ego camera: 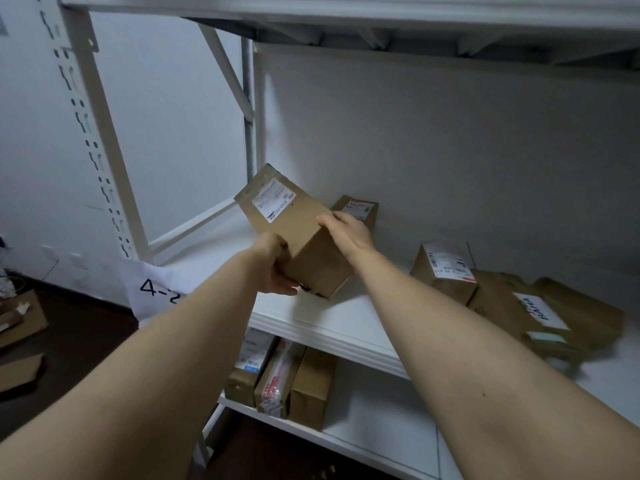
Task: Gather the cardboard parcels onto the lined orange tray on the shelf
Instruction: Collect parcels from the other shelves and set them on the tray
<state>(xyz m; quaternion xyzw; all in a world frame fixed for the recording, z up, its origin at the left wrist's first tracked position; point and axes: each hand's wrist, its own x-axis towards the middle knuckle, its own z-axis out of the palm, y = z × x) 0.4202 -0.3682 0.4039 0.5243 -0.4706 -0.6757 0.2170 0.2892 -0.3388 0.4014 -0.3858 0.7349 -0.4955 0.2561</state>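
The tilted parcel is matt brown cardboard bearing a white paper label. The shelf board looks smooth, white-painted; its upright perforated metal.

Directions from the held parcel. At 8 o'clock, my left forearm is covering the number's end on the paper sign, and the frame edge is cutting the floor cardboard. At 2 o'clock, my right hand is hiding part of the rear parcel. At 4 o'clock, the parcel pile is blurring. I am finding label print too small to read.
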